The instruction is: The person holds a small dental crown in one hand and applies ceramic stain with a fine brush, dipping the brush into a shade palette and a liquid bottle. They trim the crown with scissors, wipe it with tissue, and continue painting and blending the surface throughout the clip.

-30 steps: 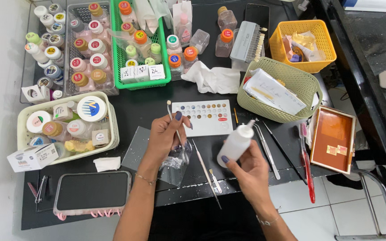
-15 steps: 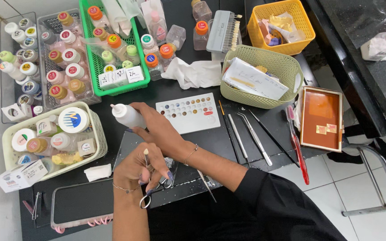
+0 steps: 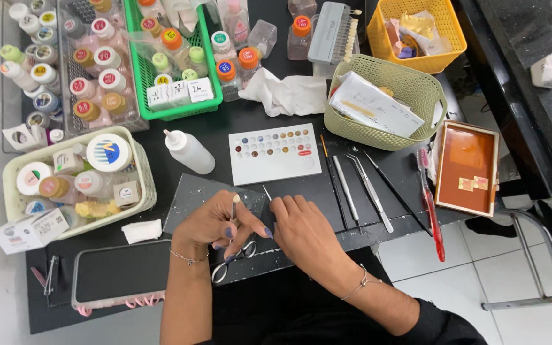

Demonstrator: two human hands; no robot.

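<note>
Head cam looks straight down on a pretty crowded black worktop (image 3: 237, 124). Left hand (image 3: 215, 223) has its grip pinched on a small pale piece, looks like a tooth-shaped bit (image 3: 235, 199), held up at the fingertips, and scissor-style forceps (image 3: 232, 263) hang under that same hand with the loops poking out below the fingers. Right hand (image 3: 305, 233) sits just beside it, fingers curled together around a thin pointed tool (image 3: 266, 192) whose tip sticks out toward the far side. Both hands are over a dark glass slab (image 3: 193, 195) near the front edge.

Just past the slab there's a white palette with little colour wells (image 3: 275, 153), and a white squeeze bottle (image 3: 188, 151) lying tilted to its left. Right of the palette: a row of brushes and tweezers (image 3: 359, 188) and a red toothbrush (image 3: 430, 204). Cream basket of jars (image 3: 140, 167) on the left, phone (image 3: 119, 273) in front of it.
</note>
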